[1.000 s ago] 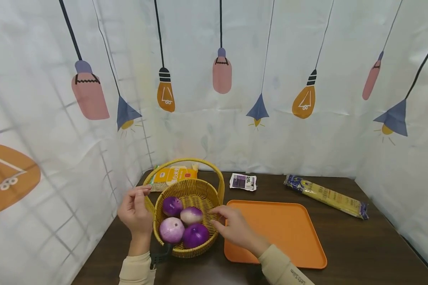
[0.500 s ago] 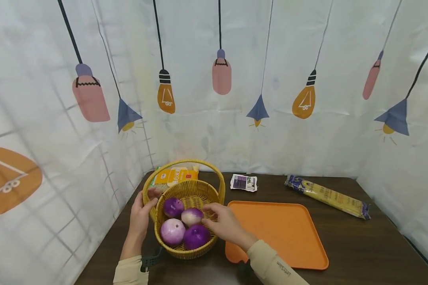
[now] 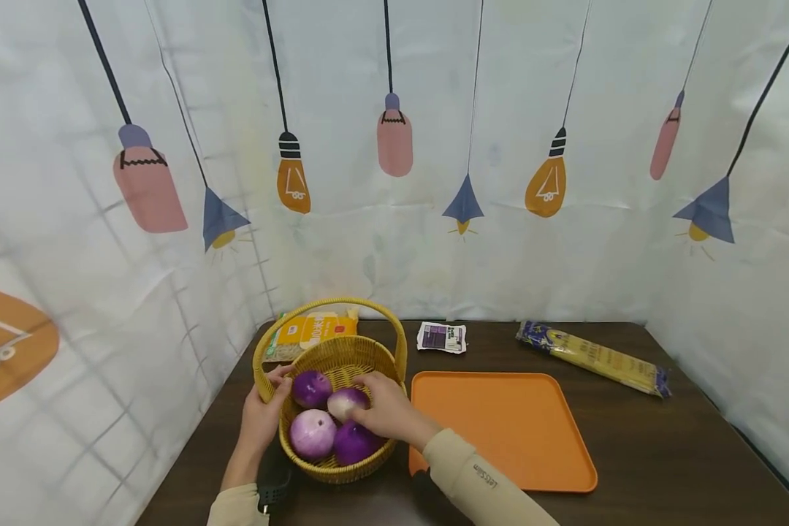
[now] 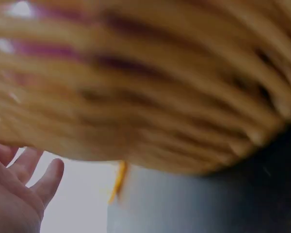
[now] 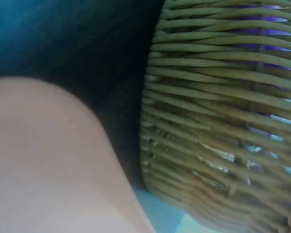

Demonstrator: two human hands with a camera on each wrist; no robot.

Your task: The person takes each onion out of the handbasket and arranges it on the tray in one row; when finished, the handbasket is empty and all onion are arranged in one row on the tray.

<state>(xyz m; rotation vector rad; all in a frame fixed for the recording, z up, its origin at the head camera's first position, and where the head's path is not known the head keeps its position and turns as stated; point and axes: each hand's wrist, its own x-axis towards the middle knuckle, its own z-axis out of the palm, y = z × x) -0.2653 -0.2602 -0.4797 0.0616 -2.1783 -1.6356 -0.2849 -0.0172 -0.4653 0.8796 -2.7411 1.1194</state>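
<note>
A yellow wicker basket [image 3: 339,476] with a tall hoop handle stands on the dark table, tilted towards me in the head view. Inside lie a dark purple onion [image 3: 312,389], a pale purple onion [image 3: 313,435], another deep purple onion [image 3: 356,443] and a purple-and-white onion [image 3: 345,403]. My right hand [image 3: 389,410] reaches over the rim and holds the purple-and-white onion between thumb and fingers. At the basket's left side, my left hand [image 3: 260,420] grips it by the foot of the handle. The basket's woven wall [image 5: 213,97] fills much of the right wrist view.
An orange tray [image 3: 500,431] lies right of the basket. Behind are a yellow bag of grain [image 3: 312,330], a small white-and-purple packet [image 3: 442,337] and a long yellow packet [image 3: 595,358]. A printed curtain [image 3: 427,256] closes off the back and sides.
My left hand has come down from above the basket's left side and taken hold there. My right hand has moved left into the basket and closed on the purple-and-white onion.
</note>
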